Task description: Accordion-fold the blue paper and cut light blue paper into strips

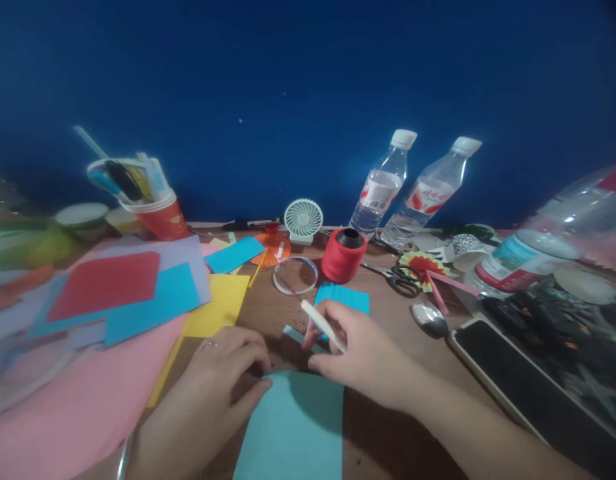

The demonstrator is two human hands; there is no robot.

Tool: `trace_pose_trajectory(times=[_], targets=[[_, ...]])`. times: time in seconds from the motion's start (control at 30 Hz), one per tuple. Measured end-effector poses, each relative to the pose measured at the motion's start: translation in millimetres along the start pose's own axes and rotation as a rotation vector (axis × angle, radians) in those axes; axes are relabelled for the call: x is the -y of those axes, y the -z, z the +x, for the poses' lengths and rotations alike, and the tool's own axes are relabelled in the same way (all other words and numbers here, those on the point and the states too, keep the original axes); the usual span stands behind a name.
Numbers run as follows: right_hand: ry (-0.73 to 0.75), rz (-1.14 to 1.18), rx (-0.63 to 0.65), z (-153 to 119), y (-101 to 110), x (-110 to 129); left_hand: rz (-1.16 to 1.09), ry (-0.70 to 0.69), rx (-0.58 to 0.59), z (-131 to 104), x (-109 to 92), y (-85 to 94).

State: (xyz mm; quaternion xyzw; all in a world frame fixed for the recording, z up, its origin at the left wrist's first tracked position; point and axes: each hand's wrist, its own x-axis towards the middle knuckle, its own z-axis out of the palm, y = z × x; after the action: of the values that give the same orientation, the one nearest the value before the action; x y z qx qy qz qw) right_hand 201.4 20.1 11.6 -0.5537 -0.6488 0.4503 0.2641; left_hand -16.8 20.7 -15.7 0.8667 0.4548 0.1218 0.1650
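A sheet of light blue paper lies on the table in front of me. My left hand, wearing a ring, is at its far left corner, the fingers curled and the thumb on the edge. Just beyond the far edge, my right hand grips a slim white stick, which slants up to the left; its lower end is hidden in the hand. A narrow grey-blue strip passes under the right fingers. Behind that hand sits a piece of pleated bright blue paper.
A clear ring, red thread spool, small fan and scissors are beyond my hands. Coloured papers and a cup of pens fill the left. On the right are bottles, a spoon and a phone.
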Motion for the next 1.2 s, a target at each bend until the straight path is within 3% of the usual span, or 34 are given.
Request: trace_pose_trajectory(times=[0.1, 0.3, 0.53, 0.77, 1.03, 1.2], targets=[[0.034, -0.112, 0.078, -5, -8, -2, -0.015, 0.006, 0.004, 0, -2, 0.4], [0.059, -0.246, 0.077, -7, -16, -10, -0.049, 0.014, 0.043, 0, -3, -0.3], [0.089, -0.225, 0.054, -8, -16, -8, 0.056, -0.129, 0.024, -2, -5, -0.4], [0.099, -0.204, 0.145, -12, -14, 1, 0.212, -0.328, -0.001, -3, -12, 3.4], [0.157, -0.356, 0.104, -8, -14, -7, 0.315, -0.292, 0.097, -6, -15, 4.0], [0.162, -0.352, 0.113, -6, -13, -8, 0.418, -0.289, 0.063, -12, -25, 4.9]])
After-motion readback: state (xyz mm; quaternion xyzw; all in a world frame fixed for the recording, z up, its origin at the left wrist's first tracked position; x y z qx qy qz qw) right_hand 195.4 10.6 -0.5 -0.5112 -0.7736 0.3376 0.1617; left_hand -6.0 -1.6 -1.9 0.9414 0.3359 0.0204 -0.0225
